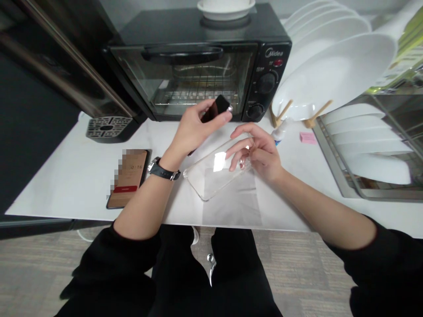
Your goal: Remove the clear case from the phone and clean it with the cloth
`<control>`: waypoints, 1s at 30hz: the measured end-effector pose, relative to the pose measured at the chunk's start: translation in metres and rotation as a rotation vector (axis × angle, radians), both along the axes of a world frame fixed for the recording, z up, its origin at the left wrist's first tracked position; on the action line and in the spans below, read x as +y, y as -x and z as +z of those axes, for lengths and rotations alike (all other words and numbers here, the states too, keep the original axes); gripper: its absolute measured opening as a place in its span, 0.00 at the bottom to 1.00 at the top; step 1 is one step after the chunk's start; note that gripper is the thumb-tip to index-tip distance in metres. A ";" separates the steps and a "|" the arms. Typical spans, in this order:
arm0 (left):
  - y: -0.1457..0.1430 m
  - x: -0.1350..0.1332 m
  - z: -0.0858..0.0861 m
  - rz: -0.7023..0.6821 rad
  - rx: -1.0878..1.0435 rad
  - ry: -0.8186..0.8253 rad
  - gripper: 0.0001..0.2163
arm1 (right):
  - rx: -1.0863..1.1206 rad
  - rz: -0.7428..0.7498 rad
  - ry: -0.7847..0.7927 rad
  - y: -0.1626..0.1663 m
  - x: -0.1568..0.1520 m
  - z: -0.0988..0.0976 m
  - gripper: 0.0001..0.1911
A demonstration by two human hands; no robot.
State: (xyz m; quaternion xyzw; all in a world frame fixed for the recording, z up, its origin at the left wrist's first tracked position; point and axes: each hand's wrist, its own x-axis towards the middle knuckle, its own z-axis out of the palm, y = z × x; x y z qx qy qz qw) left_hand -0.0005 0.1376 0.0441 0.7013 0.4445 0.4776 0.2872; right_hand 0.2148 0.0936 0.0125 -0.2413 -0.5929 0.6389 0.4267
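Observation:
My left hand point(198, 125), with a watch point(164, 170) on its wrist, is closed around a dark phone point(216, 108). Most of the phone is hidden behind the palm, and one end shows past the thumb. Lower and to the right, my right hand point(259, 152) grips a clear phone case point(211, 180) by its far right end. The case is tilted above the counter, and light glares off it. Under it lies a thin translucent sheet or bag point(231, 211). A second phone point(129, 178), its screen lit, lies flat left of my left wrist.
A black toaster oven point(194, 79) stands behind my hands, with a white dish point(226, 9) on top. At left is a machine with a drip tray point(107, 127). A small bottle point(280, 132), pink notes point(308, 138), large plates point(333, 75) and a rack of bowls point(366, 141) occupy the right.

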 end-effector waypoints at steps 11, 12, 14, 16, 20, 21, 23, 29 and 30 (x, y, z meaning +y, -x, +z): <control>-0.020 -0.015 -0.026 -0.143 0.839 -0.152 0.26 | 0.066 -0.071 0.001 -0.001 -0.001 0.006 0.29; -0.021 -0.015 -0.027 -0.159 0.842 -0.165 0.24 | 0.059 -0.078 0.006 -0.001 -0.001 0.006 0.29; -0.024 -0.017 -0.028 -0.185 0.847 -0.185 0.21 | 0.045 -0.095 0.018 -0.001 0.000 0.006 0.29; -0.024 -0.016 -0.030 -0.204 0.838 -0.197 0.21 | 0.035 -0.112 0.028 0.000 0.000 0.006 0.28; -0.022 -0.013 -0.037 -0.211 0.787 -0.233 0.20 | 0.018 -0.144 0.042 0.000 0.000 0.006 0.27; -0.022 -0.013 -0.039 -0.213 0.774 -0.242 0.20 | 0.016 -0.151 0.046 0.000 0.000 0.006 0.27; -0.022 -0.014 -0.040 -0.222 0.763 -0.252 0.20 | 0.017 -0.160 0.051 0.001 0.000 0.005 0.27; -0.027 -0.018 -0.037 -0.211 0.783 -0.221 0.22 | 0.001 -0.177 0.063 0.001 0.001 0.005 0.27; -0.027 -0.017 -0.036 -0.217 0.772 -0.207 0.23 | 0.002 -0.176 0.063 0.002 0.001 0.005 0.27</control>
